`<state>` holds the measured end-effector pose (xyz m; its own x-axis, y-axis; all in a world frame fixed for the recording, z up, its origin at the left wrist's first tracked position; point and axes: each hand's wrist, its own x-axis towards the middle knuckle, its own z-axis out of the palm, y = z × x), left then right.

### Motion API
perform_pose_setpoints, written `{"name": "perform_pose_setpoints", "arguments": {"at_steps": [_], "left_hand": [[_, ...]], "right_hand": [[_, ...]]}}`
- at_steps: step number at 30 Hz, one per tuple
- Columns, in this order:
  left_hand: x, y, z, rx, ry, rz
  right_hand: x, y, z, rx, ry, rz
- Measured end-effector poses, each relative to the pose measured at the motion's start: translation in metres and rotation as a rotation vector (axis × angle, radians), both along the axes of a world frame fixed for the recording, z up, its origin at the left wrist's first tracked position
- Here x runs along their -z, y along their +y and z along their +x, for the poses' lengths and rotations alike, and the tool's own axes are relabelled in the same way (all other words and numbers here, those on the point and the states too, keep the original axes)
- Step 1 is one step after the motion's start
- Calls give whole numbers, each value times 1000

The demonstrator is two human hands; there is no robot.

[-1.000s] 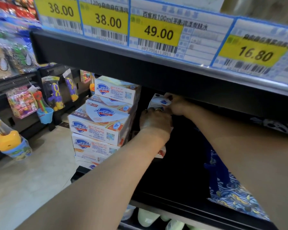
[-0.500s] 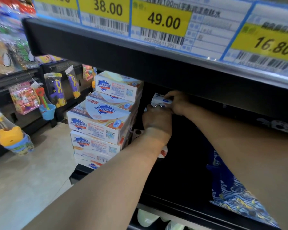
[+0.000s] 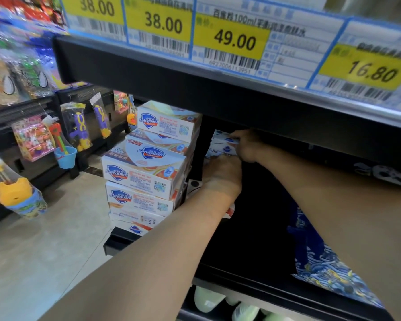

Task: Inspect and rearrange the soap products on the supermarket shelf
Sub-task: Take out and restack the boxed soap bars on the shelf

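Two hands reached into the dark bay under the upper shelf edge [image 3: 195, 72], seen from the head camera. Right hand [image 3: 245, 147]: fingers curled over the top of a small white soap box [image 3: 222, 141] with a blue shield mark, gripping it at the back of the bay, just beneath the shelf edge. Left hand [image 3: 222, 174]: knuckles toward the camera, directly below and touching the right hand; its fingers were hidden behind the back of the hand, so whether they held the box or only pressed against it could not be told. More white packaging showed under the left wrist, its form unclear. Left of both hands, close beside them: a stack of Safeguard soap cartons [image 3: 146, 170], white with blue shields and orange accents, the top carton [image 3: 169, 121] sitting further back than the one under it. Above the hands: yellow price labels [image 3: 232, 40] reading 38.00, 38.00, 49.00 and 16.80. Right of the right forearm: blue patterned fabric [image 3: 329, 269]. Far left of the hands: hanging toy packets [image 3: 77, 126] and a small blue bucket [image 3: 65, 157]. Below the left forearm: pale green bottle tops [image 3: 206, 300] on the lower shelf.
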<state>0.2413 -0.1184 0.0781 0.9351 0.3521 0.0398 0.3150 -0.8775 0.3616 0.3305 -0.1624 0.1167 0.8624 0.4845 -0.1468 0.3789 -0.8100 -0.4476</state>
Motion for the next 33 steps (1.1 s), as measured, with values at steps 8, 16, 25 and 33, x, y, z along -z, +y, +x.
{"name": "perform_pose_setpoints", "arguments": {"at_steps": [8, 16, 25, 33], "left_hand": [[-18, -24, -73, 78, -66, -60], [-6, -25, -195, 192, -562, 33], [-14, 38, -229, -156, -696, 270], [-18, 46, -205, -321, -440, 147]], "right_hand": [[-18, -9, -36, -11, -145, -9], [-7, -40, -82, -278, -166, -86], [30, -50, -112, -249, -97, -129], [30, -53, -121, -209, -119, -49]]}}
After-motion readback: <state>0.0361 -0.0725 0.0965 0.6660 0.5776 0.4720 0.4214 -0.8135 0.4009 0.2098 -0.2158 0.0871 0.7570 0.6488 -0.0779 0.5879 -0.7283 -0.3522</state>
